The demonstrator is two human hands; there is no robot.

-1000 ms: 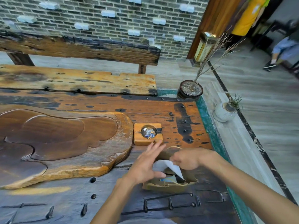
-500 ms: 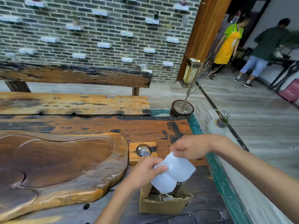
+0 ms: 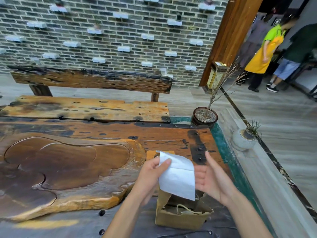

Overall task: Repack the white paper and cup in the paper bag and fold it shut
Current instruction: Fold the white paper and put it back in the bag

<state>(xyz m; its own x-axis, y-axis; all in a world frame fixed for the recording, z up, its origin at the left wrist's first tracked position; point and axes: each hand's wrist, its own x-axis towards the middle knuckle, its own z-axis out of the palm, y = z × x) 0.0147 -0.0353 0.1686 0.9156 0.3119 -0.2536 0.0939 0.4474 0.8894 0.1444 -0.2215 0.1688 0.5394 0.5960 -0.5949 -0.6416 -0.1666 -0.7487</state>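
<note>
Two bare hands are above the open bag [image 3: 181,219], which stands upright on the dark near part of the desk [image 3: 171,134]. The left hand [image 3: 151,172] holds the white paper [image 3: 178,176] at its upper left corner, pinched between the thumb and the other fingers [image 3: 167,162]. The paper hangs down unfolded, with one crease across it, and its lower edge is just over the mouth of the bag. The right hand [image 3: 208,179] is open, palm turned to the paper, fingers spread and holding nothing; it is just beside the right edge of the paper, and I cannot tell if it touches it. The bag is brown paper with a torn, uneven top edge, and a string handle [image 3: 184,207] lies inside the opening. The cup I cannot make out; the inside of the bag is mostly hidden. Behind the paper a small wooden block [image 3: 151,154] lies on the desk, partly covered. To the left is a big carved wooden tray [image 3: 68,169]. Beyond the far right corner of the desk stands a round pot [image 3: 204,116] with a bare twig
</note>
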